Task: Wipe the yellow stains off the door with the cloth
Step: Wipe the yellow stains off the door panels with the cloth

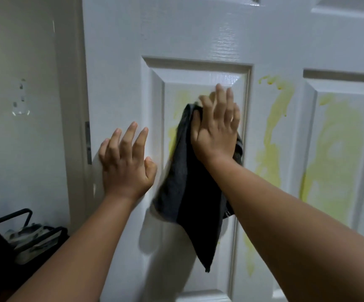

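The white panelled door (198,29) fills most of the view. Yellow stains (337,136) smear its right panel and the stile between the panels, and fainter yellow shows on the left panel (181,99). My right hand (217,125) presses a dark grey cloth (187,188) flat against the upper part of the left panel; the cloth hangs down below the wrist. My left hand (125,160) lies flat on the door's left stile with fingers spread, holding nothing.
The door frame and a hinge (87,142) are at the left, beside a white wall with a scuffed patch (21,99). A dark rack with shoes (30,238) stands on the floor at the lower left.
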Demonstrator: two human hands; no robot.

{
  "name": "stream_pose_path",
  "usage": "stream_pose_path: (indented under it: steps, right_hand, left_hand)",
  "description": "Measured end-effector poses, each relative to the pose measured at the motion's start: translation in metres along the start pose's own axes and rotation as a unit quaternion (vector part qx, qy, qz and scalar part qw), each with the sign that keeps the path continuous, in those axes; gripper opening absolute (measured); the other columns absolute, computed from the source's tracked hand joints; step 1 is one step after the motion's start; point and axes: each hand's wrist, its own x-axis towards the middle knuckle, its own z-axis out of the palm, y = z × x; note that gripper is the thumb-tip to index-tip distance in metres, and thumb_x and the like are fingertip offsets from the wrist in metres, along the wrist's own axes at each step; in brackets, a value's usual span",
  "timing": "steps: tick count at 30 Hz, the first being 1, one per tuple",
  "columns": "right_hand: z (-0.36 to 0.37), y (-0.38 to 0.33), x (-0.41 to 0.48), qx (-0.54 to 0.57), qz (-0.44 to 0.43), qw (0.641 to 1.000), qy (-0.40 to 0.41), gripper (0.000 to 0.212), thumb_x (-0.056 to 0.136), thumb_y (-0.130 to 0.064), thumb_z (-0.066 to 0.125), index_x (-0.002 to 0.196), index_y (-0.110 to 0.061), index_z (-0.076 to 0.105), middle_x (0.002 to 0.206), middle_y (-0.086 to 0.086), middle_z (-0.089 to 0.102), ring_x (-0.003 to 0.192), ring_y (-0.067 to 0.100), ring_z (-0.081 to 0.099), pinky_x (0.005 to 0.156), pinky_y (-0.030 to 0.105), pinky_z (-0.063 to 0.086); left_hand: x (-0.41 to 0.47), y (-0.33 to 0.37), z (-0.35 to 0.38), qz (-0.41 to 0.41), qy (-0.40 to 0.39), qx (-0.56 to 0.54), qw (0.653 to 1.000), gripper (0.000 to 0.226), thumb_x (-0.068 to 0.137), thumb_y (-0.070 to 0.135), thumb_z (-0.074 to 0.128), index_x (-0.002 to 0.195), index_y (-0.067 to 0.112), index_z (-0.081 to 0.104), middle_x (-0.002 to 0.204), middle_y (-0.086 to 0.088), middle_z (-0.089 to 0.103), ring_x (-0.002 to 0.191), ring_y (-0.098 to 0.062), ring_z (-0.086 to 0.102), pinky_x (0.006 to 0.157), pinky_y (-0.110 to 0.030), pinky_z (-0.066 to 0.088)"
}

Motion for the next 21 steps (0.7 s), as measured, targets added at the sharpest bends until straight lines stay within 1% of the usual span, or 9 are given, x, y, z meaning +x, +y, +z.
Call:
stream_pose_path:
  steps: [2,4,6,8,13,15,18,19,21]
  right_hand:
    - [-0.002,-0.009,-0.006,-0.007,-0.082,0.995,-0.051,0.05,0.096,-0.036,0.041,0.146,-0.025,0.04,0.157,0.013,0.028,0.146,0.031,0.019,0.119,0.048,0.014]
    - [-0.004,-0.018,0.008,-0.017,-0.142,0.985,-0.094,0.057,0.097,-0.038,0.037,0.152,-0.027,0.026,0.16,0.011,0.018,0.149,0.03,0.011,0.12,0.049,0.008]
    - [-0.005,-0.02,0.028,-0.027,-0.149,0.982,-0.112,0.06,0.098,-0.041,0.032,0.154,-0.027,0.017,0.162,0.011,0.01,0.15,0.029,0.004,0.121,0.049,0.002]
    - [-0.004,-0.015,0.044,-0.041,-0.107,0.987,-0.11,0.062,0.098,-0.045,0.027,0.155,-0.026,0.011,0.162,0.01,0.004,0.15,0.028,0.0,0.121,0.048,-0.001]
    - [-0.002,-0.015,0.028,-0.058,0.005,0.994,-0.091,0.064,0.099,-0.046,0.022,0.155,-0.019,0.007,0.163,0.01,0.002,0.15,0.027,-0.002,0.121,0.049,-0.001]
    - [-0.003,-0.02,0.013,-0.053,-0.032,0.992,-0.109,0.064,0.099,-0.046,0.023,0.155,-0.017,0.008,0.162,0.011,0.003,0.15,0.027,-0.001,0.121,0.05,-0.001]
    - [-0.002,-0.03,0.024,-0.053,-0.168,0.976,-0.129,0.064,0.099,-0.048,0.023,0.155,-0.019,0.009,0.162,0.011,0.004,0.15,0.027,0.0,0.121,0.05,0.0]
    - [-0.002,-0.033,0.035,-0.057,-0.188,0.972,-0.131,0.064,0.099,-0.05,0.023,0.155,-0.021,0.009,0.163,0.01,0.004,0.15,0.027,0.0,0.121,0.05,0.0]
    - [-0.001,-0.034,0.059,-0.06,-0.178,0.974,-0.128,0.065,0.099,-0.052,0.021,0.155,-0.022,0.008,0.163,0.01,0.003,0.15,0.026,0.0,0.121,0.049,0.001]
  left_hand:
    - [0.0,0.0,0.0,-0.001,-0.002,0.0,1.0,0.063,0.082,0.031,0.048,0.144,0.018,0.044,0.15,-0.006,0.037,0.135,-0.033,0.03,0.111,-0.052,0.023]
    - [0.0,-0.001,0.001,0.0,-0.001,-0.004,1.0,0.063,0.082,0.03,0.049,0.144,0.019,0.043,0.151,-0.007,0.038,0.135,-0.033,0.031,0.112,-0.052,0.023]
    - [-0.001,-0.001,0.001,0.001,0.003,-0.005,1.0,0.063,0.083,0.03,0.049,0.145,0.018,0.044,0.15,-0.007,0.04,0.135,-0.033,0.032,0.112,-0.052,0.023]
    - [0.0,-0.001,0.001,0.004,0.01,-0.007,1.0,0.063,0.082,0.03,0.049,0.144,0.018,0.044,0.149,-0.008,0.041,0.134,-0.034,0.033,0.112,-0.052,0.024]
    - [-0.001,-0.001,0.002,0.005,0.017,-0.005,1.0,0.064,0.081,0.03,0.049,0.144,0.018,0.045,0.15,-0.008,0.041,0.134,-0.034,0.034,0.111,-0.052,0.027]
    - [-0.001,-0.001,0.002,0.008,0.018,-0.005,1.0,0.065,0.081,0.03,0.049,0.145,0.018,0.044,0.15,-0.007,0.039,0.134,-0.034,0.034,0.111,-0.053,0.027]
    - [-0.001,-0.002,0.002,0.008,0.017,-0.009,1.0,0.066,0.081,0.029,0.049,0.146,0.018,0.042,0.151,-0.007,0.038,0.134,-0.034,0.033,0.112,-0.053,0.027]
    - [-0.001,-0.002,0.002,0.008,0.018,-0.009,1.0,0.066,0.082,0.029,0.048,0.146,0.018,0.042,0.151,-0.007,0.039,0.134,-0.034,0.034,0.112,-0.053,0.028]
    - [-0.001,-0.003,0.002,0.008,0.021,-0.01,1.0,0.065,0.082,0.028,0.048,0.146,0.018,0.043,0.15,-0.008,0.042,0.134,-0.034,0.034,0.112,-0.053,0.028]
